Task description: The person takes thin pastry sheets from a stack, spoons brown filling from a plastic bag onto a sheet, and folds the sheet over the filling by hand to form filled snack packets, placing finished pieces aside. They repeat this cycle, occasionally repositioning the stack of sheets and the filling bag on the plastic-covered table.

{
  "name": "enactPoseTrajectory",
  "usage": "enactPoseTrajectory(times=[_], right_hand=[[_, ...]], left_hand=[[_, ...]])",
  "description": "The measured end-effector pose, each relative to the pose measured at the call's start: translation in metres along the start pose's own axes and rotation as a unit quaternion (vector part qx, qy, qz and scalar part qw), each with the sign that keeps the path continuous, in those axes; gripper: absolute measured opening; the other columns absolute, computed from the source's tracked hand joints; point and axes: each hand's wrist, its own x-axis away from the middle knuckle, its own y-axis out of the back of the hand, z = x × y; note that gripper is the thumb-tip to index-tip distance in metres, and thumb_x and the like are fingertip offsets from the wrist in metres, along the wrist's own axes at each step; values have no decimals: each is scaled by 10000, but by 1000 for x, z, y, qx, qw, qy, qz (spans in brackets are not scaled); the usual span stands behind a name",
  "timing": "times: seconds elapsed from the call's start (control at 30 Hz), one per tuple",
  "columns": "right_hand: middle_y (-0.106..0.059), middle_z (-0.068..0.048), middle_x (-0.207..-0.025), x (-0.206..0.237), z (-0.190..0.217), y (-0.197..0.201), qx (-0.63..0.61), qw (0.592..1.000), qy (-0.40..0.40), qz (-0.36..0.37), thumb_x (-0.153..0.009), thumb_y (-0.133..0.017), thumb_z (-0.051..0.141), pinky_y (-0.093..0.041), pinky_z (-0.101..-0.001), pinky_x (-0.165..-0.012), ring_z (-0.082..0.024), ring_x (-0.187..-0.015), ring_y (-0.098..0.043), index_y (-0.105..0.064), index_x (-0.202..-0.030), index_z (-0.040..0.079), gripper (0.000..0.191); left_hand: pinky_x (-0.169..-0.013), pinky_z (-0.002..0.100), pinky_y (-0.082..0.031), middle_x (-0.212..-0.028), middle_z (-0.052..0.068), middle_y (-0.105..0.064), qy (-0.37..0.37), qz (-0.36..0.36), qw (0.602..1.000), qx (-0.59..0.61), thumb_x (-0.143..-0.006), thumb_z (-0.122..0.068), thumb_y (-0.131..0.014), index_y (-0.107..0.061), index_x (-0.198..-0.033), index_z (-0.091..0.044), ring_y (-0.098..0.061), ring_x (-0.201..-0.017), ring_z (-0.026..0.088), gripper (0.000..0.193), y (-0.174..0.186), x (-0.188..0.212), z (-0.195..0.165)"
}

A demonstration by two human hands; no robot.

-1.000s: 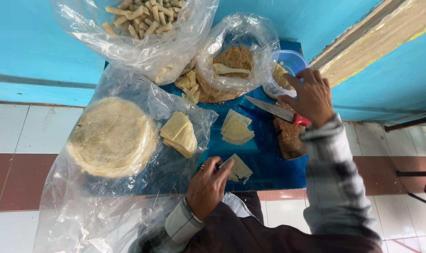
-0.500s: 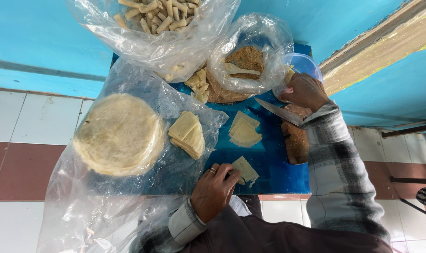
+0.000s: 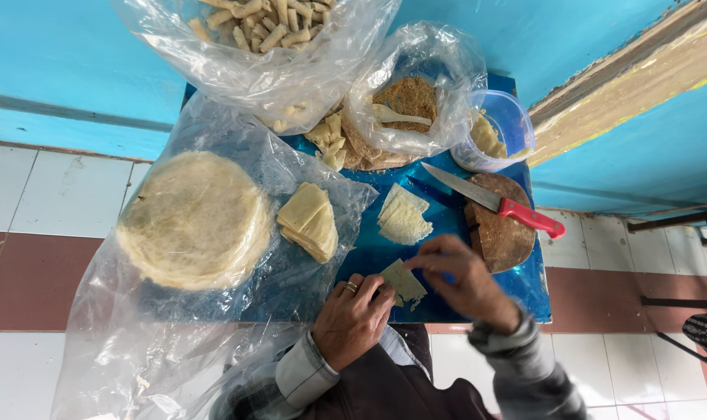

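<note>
My left hand (image 3: 355, 317) and my right hand (image 3: 460, 276) both pinch a small pale dough sheet piece (image 3: 402, 281) lying on the blue board (image 3: 455, 303) near its front edge. A red-handled knife (image 3: 500, 203) rests across a round wooden block (image 3: 503, 228) just right of my right hand. Cut triangular sheets (image 3: 403, 215) lie behind my hands, and a folded stack (image 3: 310, 221) sits to the left.
A round stack of flat wrappers (image 3: 193, 218) lies on clear plastic at left. Behind are a bag of rolled pieces (image 3: 264, 31), a bag of brown filling with a spoon (image 3: 406, 101), and a clear tub (image 3: 495, 132). Tiled floor lies below.
My right hand put the knife down on the wooden block and came down to the dough piece that my left hand was holding.
</note>
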Motion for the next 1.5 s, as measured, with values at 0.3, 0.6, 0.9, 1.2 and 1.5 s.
enactPoseTrajectory(times=[0.3, 0.6, 0.9, 1.2, 1.5], right_hand=[[-601, -44, -1073, 23, 18, -34, 357, 931, 45, -59, -752, -698, 74, -488, -395, -684, -226, -846, -582, -696, -1352, 258, 628], [-568, -4, -1068, 25, 14, -45, 330, 939, 60, -80, -802, -700, 85, -491, -354, -718, -188, -859, -574, -675, -1369, 269, 597], [-633, -63, -1136, 27, 10, -18, 141, 981, -34, -125, -783, -706, -44, -539, -333, -691, -187, -843, -618, -781, -1053, 194, 367], [-631, -115, -1253, -7, -13, 40, 21, 973, -12, -231, -933, -630, -84, -559, -325, -800, -217, -1034, -651, -684, -1218, 53, 321], [-590, -89, -1358, -70, -94, 63, 445, 876, -95, -162, -883, -823, 378, -367, -510, -1097, -319, -1288, -492, -755, -1184, 96, 418]], left_hand=[[-768, 398, -520, -1105, 86, -610, 5, -1, 1000, -7, -917, -161, -734, -675, -1094, -68, -609, -904, 249, 208, 3, -1, -1], [-754, 400, -515, -1090, 84, -605, 5, -2, 1000, -6, -932, -156, -728, -674, -1095, -61, -603, -891, 250, 196, -1, 1, 1], [-753, 401, -514, -1082, 83, -607, 8, -8, 1000, 0, -927, -160, -728, -686, -1098, -66, -598, -881, 253, 199, -2, 2, 0], [-750, 408, -512, -1066, 80, -608, 12, -9, 1000, 8, -926, -158, -723, -689, -1080, -65, -596, -870, 248, 183, -1, 0, 1], [-762, 452, -497, -1070, 99, -600, 9, -16, 999, 41, -1005, -189, -659, -670, -1046, -71, -574, -873, 272, 125, -6, 2, 1]])
